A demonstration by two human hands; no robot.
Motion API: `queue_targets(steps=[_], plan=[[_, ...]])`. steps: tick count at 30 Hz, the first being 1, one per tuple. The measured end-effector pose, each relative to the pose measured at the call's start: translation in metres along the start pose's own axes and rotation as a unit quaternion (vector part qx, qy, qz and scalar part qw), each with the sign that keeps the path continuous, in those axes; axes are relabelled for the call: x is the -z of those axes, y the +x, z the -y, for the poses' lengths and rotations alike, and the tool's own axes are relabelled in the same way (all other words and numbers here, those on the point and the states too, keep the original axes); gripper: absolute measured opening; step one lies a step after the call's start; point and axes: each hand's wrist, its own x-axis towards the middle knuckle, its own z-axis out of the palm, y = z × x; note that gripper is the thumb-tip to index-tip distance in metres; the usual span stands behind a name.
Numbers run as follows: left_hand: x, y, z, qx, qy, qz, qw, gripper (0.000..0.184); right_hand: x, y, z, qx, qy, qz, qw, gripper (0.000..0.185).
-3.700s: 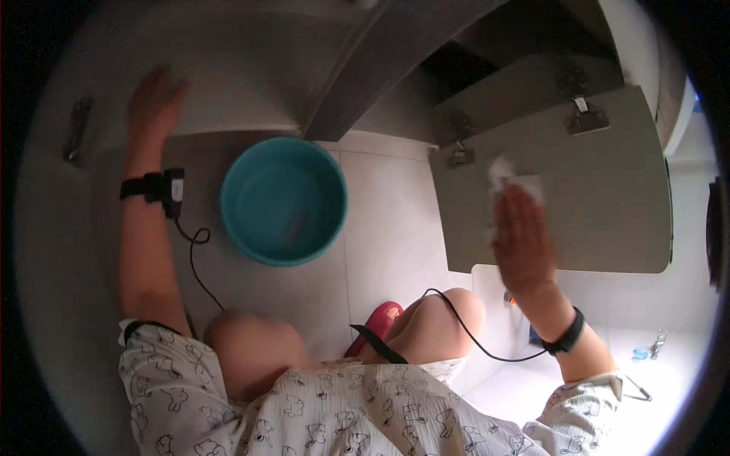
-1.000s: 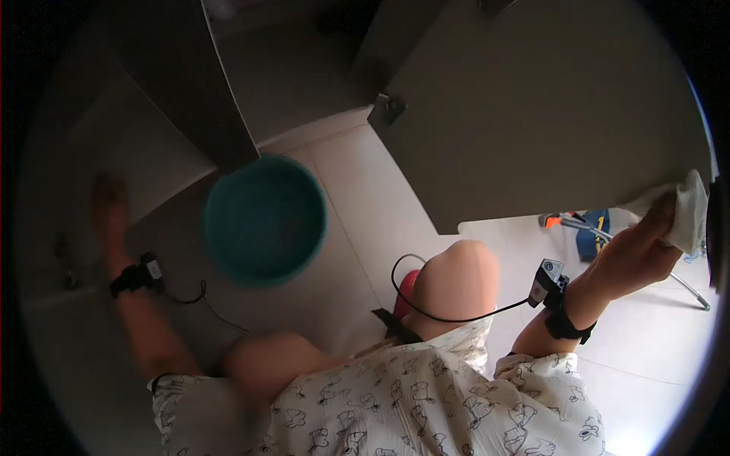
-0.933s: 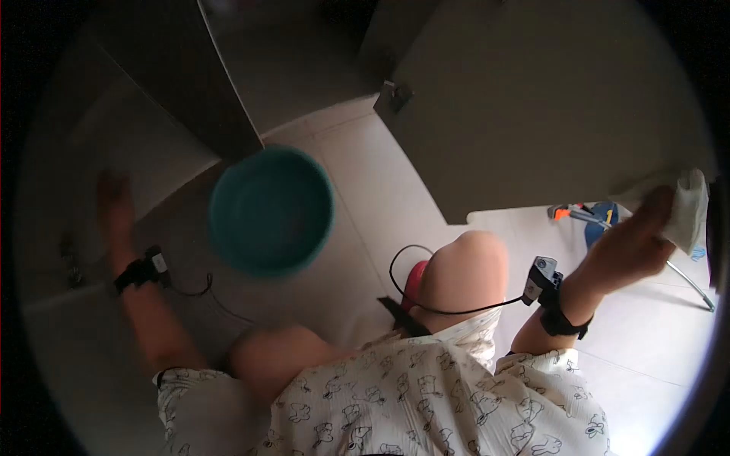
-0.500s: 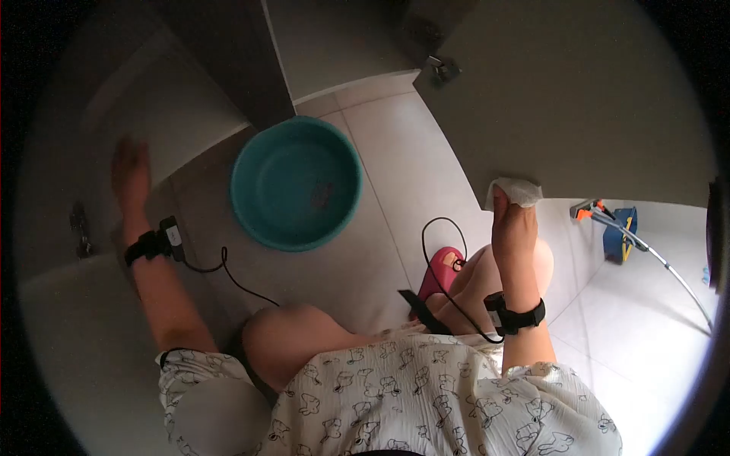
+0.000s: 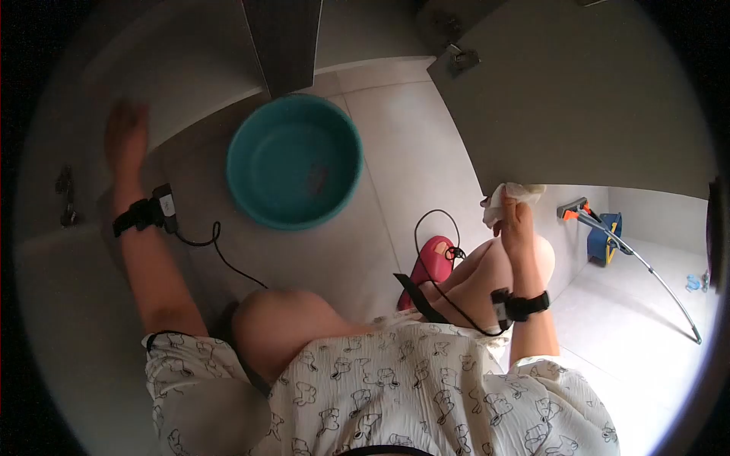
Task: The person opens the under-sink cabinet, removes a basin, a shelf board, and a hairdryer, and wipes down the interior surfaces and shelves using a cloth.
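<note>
Right hand pinches cloth at panel lower edge, shifted from far end; work now centres on near corner. Left hand blurred: finger state cannot be told.

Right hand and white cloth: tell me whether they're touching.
Touching. The head view shows the white cloth bunched in the grasp of the right hand, with no gap between them.

We are viewing a pale, large-tiled floor with thin joints running across it. A round teal basin is sitting upright on it; a worn pink slipper and a blue bucket are resting farther right.
</note>
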Motion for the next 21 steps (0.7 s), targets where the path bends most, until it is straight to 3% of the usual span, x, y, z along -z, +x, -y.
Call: queue_targets(steps=[3,5,7,11,13,14,15,17,18,19,20,21], plan=[[0.008,0.003,-0.008,0.011,-0.027,0.002,1.000,0.063,-0.020,-0.001,-0.007,0.055,0.070,-0.087,0.992,0.044],[0.002,0.005,-0.005,0.011,-0.021,-0.007,1.000,0.063,-0.027,-0.004,-0.006,0.028,0.105,-0.075,0.991,0.045],[-0.009,0.010,0.009,-0.056,0.031,-0.036,0.997,0.064,-0.046,-0.015,0.014,0.022,0.252,-0.198,0.947,0.045],[0.009,0.005,0.005,-0.052,0.002,-0.037,0.998,0.064,-0.030,-0.015,0.020,-0.020,0.295,-0.155,0.943,0.043],[0.028,-0.001,-0.010,0.002,-0.094,-0.018,0.995,0.057,-0.016,-0.003,0.017,-0.042,0.247,-0.033,0.967,0.038],[0.019,0.005,0.000,-0.002,-0.090,-0.023,0.996,0.057,-0.016,0.004,0.017,-0.032,0.286,-0.033,0.957,0.035],[-0.004,0.012,0.025,-0.046,-0.153,-0.092,0.983,0.052,-0.019,0.008,0.020,-0.033,0.293,-0.034,0.955,0.035],[0.007,0.011,0.040,-0.089,-0.205,-0.161,0.961,0.048,-0.029,0.011,0.033,0.034,0.181,-0.073,0.980,0.035],[0.036,-0.016,0.031,-0.012,-0.284,-0.201,0.937,0.042,-0.034,0.013,0.040,0.057,0.144,-0.086,0.984,0.036],[0.064,-0.044,0.016,0.065,-0.361,-0.239,0.899,0.037,-0.033,0.009,0.048,-0.019,0.304,-0.064,0.950,0.034],[0.088,-0.065,-0.007,0.069,-0.359,-0.237,0.900,0.037,-0.032,0.007,0.047,-0.058,0.376,-0.048,0.924,0.033],[0.115,-0.084,-0.035,0.043,-0.344,-0.300,0.889,0.034,-0.030,0.006,0.046,-0.098,0.445,-0.038,0.889,0.032]])
